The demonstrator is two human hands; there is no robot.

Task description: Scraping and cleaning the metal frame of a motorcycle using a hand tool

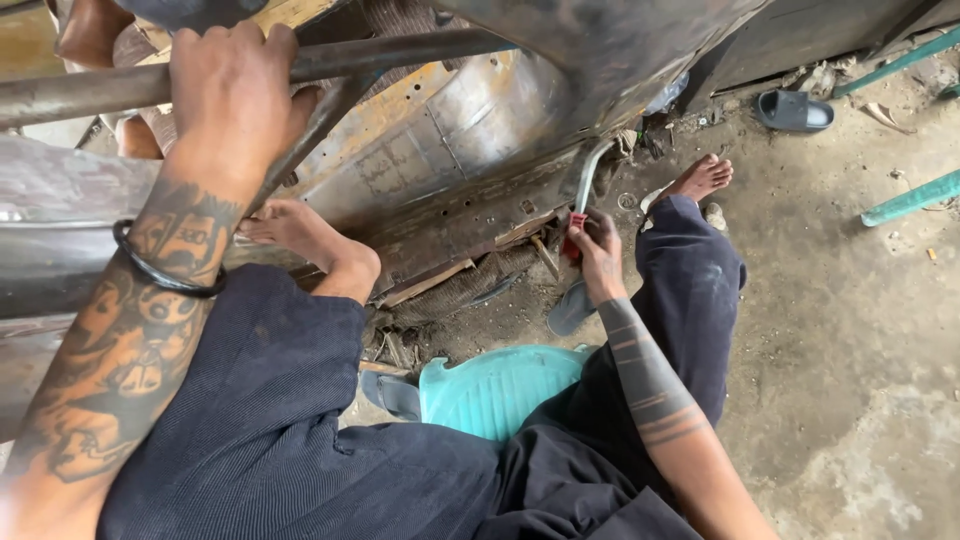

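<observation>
My left hand (pixel 232 95) is clamped around a rusty metal bar (pixel 400 55) that runs across the top of the view. My right hand (pixel 597 250) reaches down low and grips the red handle of a small tool (pixel 575 232), held against the lower edge of a worn metal vehicle panel (pixel 450 150). A bent grey metal strip (pixel 590 170) rises just above that hand. I sit on a turquoise plastic stool (pixel 495 385), legs apart in dark trousers, with my bare left foot (pixel 300 230) resting on the panel's lower edge.
My bare right foot (pixel 700 178) rests on the dirty concrete floor (pixel 850 330). A dark sandal (pixel 795 110) lies at the back right; another sandal (pixel 570 308) sits under my right hand. Turquoise pipes (pixel 910 198) lie at the right. Debris is scattered near the panel's base.
</observation>
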